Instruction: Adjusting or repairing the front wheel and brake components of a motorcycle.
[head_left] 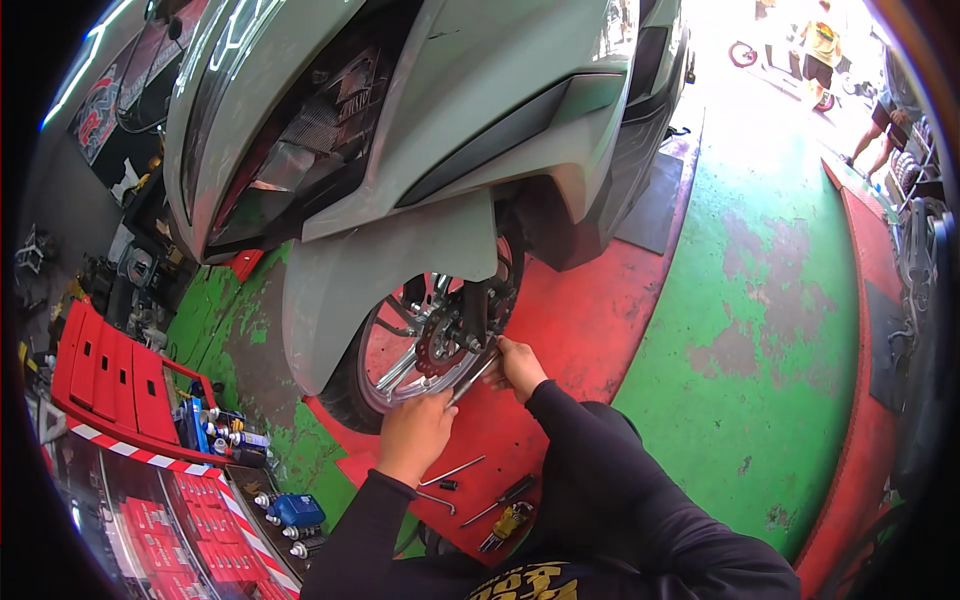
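In front of me a grey-green scooter leans over its front wheel (385, 350), which has silver spokes and a drilled brake disc (437, 342). Between my hands runs a slim silver wrench (473, 381), slanting up toward the lower end of the fork (476, 318). My left hand (418, 432) is closed round its near end, beside the tyre. At its far end my right hand (520, 368) is closed next to the axle end, fingers partly turned away. The wrench's head is hidden there, so its exact kind does not show.
Several tools, among them a screwdriver (518, 488), lie on the red lift platform (585, 310) near my knees. A red tool cart (112, 372) with spray cans stands left, above a glass display case (160, 520). Green floor (750, 300) stretches right; people stand far off.
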